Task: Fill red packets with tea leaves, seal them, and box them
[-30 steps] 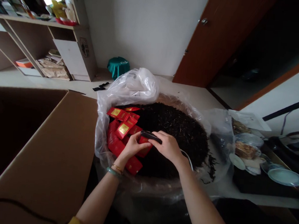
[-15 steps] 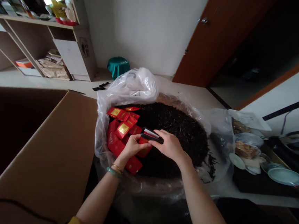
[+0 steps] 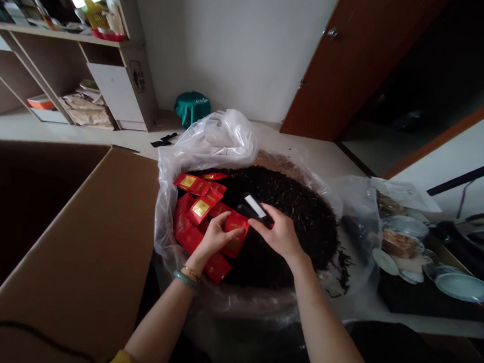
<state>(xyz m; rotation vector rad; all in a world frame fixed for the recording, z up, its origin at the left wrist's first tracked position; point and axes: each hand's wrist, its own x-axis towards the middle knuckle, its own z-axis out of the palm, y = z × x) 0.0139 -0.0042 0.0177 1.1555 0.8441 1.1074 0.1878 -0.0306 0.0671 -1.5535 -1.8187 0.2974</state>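
- The left hand (image 3: 212, 240) has its grip pinched, thumb and fingers, on a red packet (image 3: 234, 242) above the left half of the plastic bag (image 3: 233, 133).
- The right hand (image 3: 280, 234) has its grip clamped around a black device (image 3: 255, 206) with a pale strip, just beyond the packet's right corner; whether the thumb touches the packet I cannot tell.
- A cardboard box (image 3: 93, 230) stands beside the bag's left edge.
- Other red packets (image 3: 201, 207) lie along that edge, next to dark leaves (image 3: 303, 209).
- A teal bin (image 3: 192, 109) stands past the bag's far edge.
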